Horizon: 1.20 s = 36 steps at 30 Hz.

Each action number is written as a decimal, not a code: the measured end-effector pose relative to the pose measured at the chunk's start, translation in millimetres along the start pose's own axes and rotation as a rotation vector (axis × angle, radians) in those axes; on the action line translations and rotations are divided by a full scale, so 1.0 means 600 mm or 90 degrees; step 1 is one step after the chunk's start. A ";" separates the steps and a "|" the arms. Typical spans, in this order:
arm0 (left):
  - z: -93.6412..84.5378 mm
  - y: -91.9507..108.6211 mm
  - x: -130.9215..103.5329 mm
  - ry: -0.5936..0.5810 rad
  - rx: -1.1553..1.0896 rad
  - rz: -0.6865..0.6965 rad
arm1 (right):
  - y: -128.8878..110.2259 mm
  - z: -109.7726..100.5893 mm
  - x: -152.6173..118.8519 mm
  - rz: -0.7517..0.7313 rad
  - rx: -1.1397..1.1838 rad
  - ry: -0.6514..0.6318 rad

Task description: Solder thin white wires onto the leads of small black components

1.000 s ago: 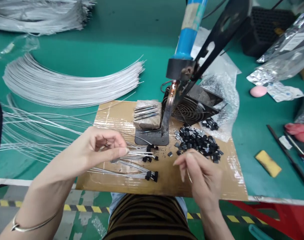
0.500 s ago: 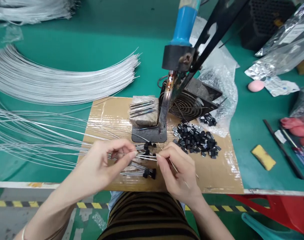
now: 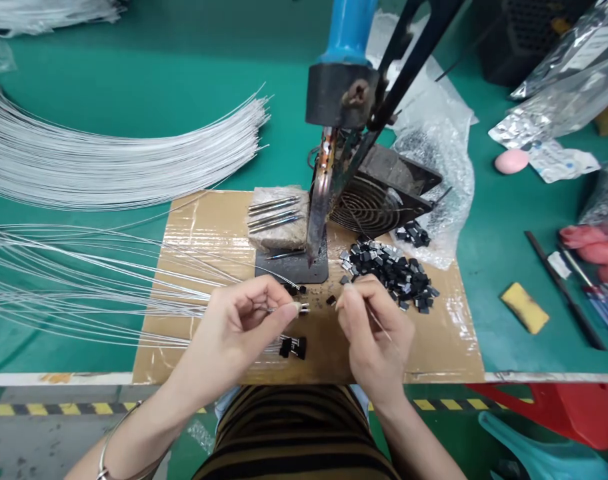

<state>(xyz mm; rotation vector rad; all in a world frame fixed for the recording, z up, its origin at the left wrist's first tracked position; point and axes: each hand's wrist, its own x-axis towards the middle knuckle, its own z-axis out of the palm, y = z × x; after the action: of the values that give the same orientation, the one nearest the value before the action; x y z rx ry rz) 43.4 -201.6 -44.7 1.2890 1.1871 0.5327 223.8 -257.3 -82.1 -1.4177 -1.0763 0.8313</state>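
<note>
My left hand [image 3: 257,320] is closed in a pinch on white wires [image 3: 184,291], whose short ends stick out past the thumb over the cardboard. Level with it on the right, my right hand [image 3: 377,327] is closed around a thin silvery wire, which trails back over the palm. A small black connector [image 3: 331,301] shows beside the right fingertips; I cannot tell whether they touch it. Wires fitted with black connectors [image 3: 293,347] lie below the left fingers. Behind the right hand is a heap of loose black connectors [image 3: 391,273].
A soldering iron [image 3: 320,193] in a stand points down over a dark base plate [image 3: 314,267]. Metal tips rest on a block [image 3: 277,233] beside it. A small fan [image 3: 374,207] stands behind. Cardboard [image 3: 184,253] covers the bench; a wire bundle [image 3: 134,167] and yellow sponge [image 3: 525,308] flank it.
My hands have moved apart: the right one rightward, off the white wire ends, the left one slightly right. The wire ends now stand free beyond the left thumb. The view has shifted slightly.
</note>
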 end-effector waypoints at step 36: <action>0.014 0.008 -0.015 0.023 0.048 0.037 | -0.010 0.017 -0.011 0.421 0.483 -0.125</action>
<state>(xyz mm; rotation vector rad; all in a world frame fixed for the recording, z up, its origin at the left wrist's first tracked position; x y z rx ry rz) 48.5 -211.9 -38.3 1.3861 1.2125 0.5598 210.9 -259.9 -77.9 -1.0250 -0.3106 1.6683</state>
